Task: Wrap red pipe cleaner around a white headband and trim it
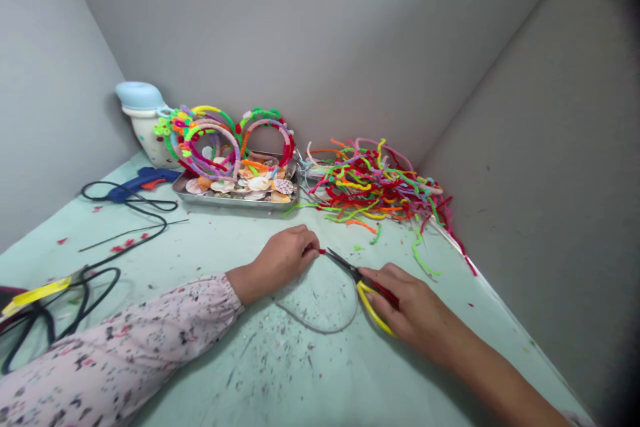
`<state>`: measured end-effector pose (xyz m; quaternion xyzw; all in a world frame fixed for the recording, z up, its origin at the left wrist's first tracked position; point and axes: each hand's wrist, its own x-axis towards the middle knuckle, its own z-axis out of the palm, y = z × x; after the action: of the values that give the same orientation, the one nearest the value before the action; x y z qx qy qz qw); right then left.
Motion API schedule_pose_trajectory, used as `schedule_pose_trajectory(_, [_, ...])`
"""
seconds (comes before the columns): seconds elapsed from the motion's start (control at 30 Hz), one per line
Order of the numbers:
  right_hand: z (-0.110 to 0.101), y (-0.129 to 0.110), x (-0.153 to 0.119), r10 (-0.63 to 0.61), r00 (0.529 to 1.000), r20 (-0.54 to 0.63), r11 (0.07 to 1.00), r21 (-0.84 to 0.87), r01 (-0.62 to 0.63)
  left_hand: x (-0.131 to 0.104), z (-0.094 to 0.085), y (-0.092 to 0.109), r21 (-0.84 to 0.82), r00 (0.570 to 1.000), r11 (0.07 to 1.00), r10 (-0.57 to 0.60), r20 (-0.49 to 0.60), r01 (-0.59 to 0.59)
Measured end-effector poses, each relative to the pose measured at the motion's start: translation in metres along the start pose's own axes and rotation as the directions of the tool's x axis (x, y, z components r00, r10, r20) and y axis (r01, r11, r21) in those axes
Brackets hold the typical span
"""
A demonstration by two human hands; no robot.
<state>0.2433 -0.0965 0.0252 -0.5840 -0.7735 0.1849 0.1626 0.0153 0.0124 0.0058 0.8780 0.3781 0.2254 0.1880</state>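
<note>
My left hand [287, 255] is closed in a pinch, and a short red tip of pipe cleaner [323, 251] pokes out from its fingertips. The rest of that piece is hidden by the fingers. In my right hand [413, 303] are scissors [350, 268] with yellow and dark red handles. Their dark blades point left, with the tips right beside the red end. A thin grey hoop [325, 331], perhaps a bare headband, curves below the hands; one end runs behind my left wrist.
A metal tray [235, 203] of seashells [257, 183] stands at the back, with fuzzy wrapped headbands [267, 123] on it. Pipe cleaners [370, 180] lie heaped at right. At left are a blue glue gun [135, 183], black cord [107, 260] and a white cup [145, 133] with a blue lid.
</note>
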Motion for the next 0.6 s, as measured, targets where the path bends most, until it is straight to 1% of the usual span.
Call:
schedule_pose_trajectory(0.23, [-0.0023, -0.0025, 0.0022, 0.062, 0.998, 0.031, 0.998, 0.023, -0.063, -0.0018, -0.0001, 0.0000, 0.034, 0.999, 0.999, 0.033, 0.005, -0.033])
schedule_pose_trajectory(0.33, [-0.0028, -0.0023, 0.0034, 0.069, 0.997, 0.034, 0.997, 0.026, -0.070, -0.0018, -0.0003, 0.0006, 0.037, 0.999, 0.999, 0.034, 0.009, -0.034])
schedule_pose_trajectory(0.6, [-0.0022, -0.0012, 0.0006, 0.063, 0.998, -0.024, 0.997, 0.052, -0.062, -0.0011, 0.0002, 0.0007, 0.037, 1.000, 0.999, 0.008, 0.005, -0.008])
